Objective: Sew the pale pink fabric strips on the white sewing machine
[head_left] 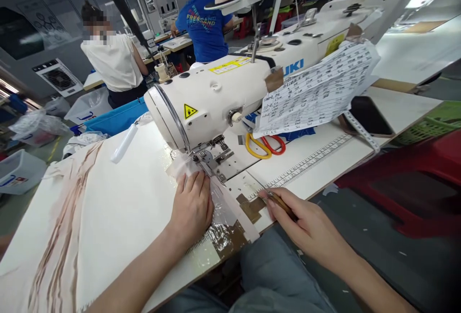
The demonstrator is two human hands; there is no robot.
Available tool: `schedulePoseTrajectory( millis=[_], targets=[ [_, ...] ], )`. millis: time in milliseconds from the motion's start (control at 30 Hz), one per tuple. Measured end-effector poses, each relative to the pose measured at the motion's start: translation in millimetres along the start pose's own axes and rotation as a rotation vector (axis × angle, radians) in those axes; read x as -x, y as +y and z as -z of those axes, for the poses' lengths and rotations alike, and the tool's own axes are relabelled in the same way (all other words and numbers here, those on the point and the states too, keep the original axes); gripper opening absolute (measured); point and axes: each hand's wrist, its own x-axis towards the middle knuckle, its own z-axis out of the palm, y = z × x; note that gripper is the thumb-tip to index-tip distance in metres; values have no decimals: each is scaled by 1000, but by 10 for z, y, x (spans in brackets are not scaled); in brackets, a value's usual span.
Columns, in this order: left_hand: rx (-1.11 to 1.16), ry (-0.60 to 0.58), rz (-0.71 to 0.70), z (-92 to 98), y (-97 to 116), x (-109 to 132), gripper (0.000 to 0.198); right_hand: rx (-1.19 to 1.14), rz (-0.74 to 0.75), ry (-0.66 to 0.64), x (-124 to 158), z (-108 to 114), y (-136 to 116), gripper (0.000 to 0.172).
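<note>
My left hand lies flat with fingers stretched out on a sheer pale fabric piece, just in front of the needle area of a white sewing machine. A narrow pale strip runs from the presser foot toward the table's front edge. In my closed right hand is an awl with a wooden handle. Its thin metal shaft points up and left toward the machine bed, apart from the fabric. The fabric under my left palm is hidden.
Yellow- and red-handled scissors lie behind the printed ruler tape. A written paper sheet hangs off the machine, near a dark phone. Layered pink fabric covers the left side. A red stool stands right; two people sit beyond.
</note>
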Motion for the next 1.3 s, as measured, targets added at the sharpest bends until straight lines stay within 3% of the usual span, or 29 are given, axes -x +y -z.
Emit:
schedulePoseTrajectory(
  millis=[367, 633, 1033, 1300],
  targets=[
    [0, -18, 22, 8, 31, 13, 38, 28, 26, 38, 48, -43, 127, 20],
    [12, -1, 42, 24, 56, 7, 37, 48, 31, 42, 4, -9, 18, 18],
    [13, 0, 48, 1, 59, 15, 39, 24, 5, 42, 63, -60, 155, 23],
    [5, -17, 49, 11, 56, 7, 41, 54, 69, 55, 9, -9, 56, 19]
  ],
)
